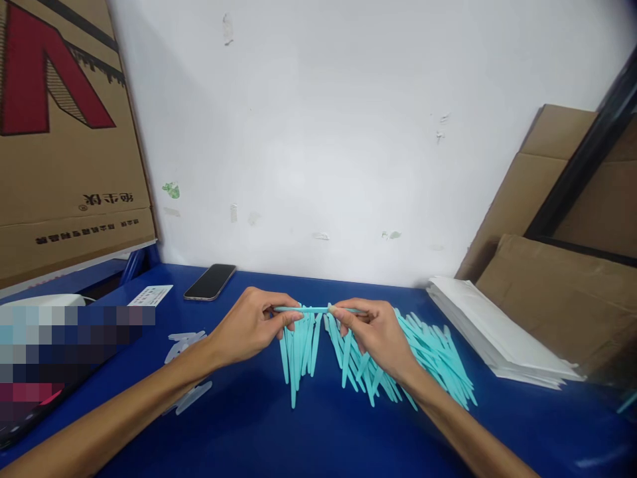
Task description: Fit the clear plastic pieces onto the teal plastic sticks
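Note:
A heap of thin turquoise plastic sticks (428, 352) lies on the blue table (308, 431), fanned out to the right. A smaller, neater bunch of the same sticks (300, 352) lies just left of it. My left hand (251, 326) and my right hand (374, 332) are both closed in a pinch above these piles. Between them they hold one turquoise stick (314, 309) level, each hand gripping one end.
A dark phone (210, 281) lies face up at the back left, beside a small white card (150, 295). Pale plastic pieces (192, 398) lie by my left forearm. A stack of white sheets (497, 335) sits at the right, with cardboard boxes (562, 292) behind.

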Motion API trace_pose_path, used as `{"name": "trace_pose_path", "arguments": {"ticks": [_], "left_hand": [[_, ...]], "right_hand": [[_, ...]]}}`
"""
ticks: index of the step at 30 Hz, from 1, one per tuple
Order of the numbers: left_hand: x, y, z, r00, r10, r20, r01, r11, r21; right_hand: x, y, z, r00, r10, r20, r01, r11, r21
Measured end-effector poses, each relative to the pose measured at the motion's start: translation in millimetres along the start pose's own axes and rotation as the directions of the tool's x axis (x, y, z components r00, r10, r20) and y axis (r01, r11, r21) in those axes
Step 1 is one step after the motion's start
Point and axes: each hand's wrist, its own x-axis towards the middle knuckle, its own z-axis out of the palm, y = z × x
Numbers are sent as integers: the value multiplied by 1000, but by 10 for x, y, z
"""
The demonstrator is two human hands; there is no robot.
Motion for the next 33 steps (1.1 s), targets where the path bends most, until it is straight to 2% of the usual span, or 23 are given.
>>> {"name": "trace_pose_path", "arguments": {"ticks": [4, 8, 12, 14, 17, 20, 24, 26, 28, 31, 33], "left_hand": [[12, 26, -22, 1000, -14, 19, 14, 1000, -4], [12, 49, -27, 1000, -8, 10, 8, 999, 41], [3, 31, 6, 1000, 25, 2, -25, 994, 109], [6, 2, 20, 1000, 21, 13, -22, 993, 117], [17, -39, 21, 999, 9, 47, -14, 993, 117], [22, -56, 15, 997, 49, 53, -58, 983, 175], [8, -47, 45, 992, 89, 94, -107, 970, 218], [2, -44, 73, 992, 84, 95, -103, 971, 216], [3, -42, 88, 998, 53, 44, -62, 974, 220], [23, -44, 67, 999, -28, -47, 39, 967, 252], [37, -58, 38, 996, -72, -48, 83, 947, 310]], "right_hand": [[-2, -7, -18, 1000, -27, 7, 27, 999, -42], [-12, -32, -41, 988, -153, 12, 153, 969, -197], [-29, -43, -52, 955, -285, 78, 286, 825, -488], [-30, -33, -60, 944, -311, 110, 316, 756, -573], [-24, -7, -75, 937, -314, 154, 337, 691, -640], [-32, 16, -63, 924, -313, 219, 374, 617, -693], [-74, 6, 11, 905, -323, 278, 420, 567, -708], [-86, -12, 42, 905, -327, 271, 416, 550, -724], [-78, -27, 40, 922, -310, 230, 371, 547, -750], [-29, -29, -32, 969, -222, 113, 220, 551, -805], [10, -15, -103, 991, -128, 31, 94, 526, -845]]}}
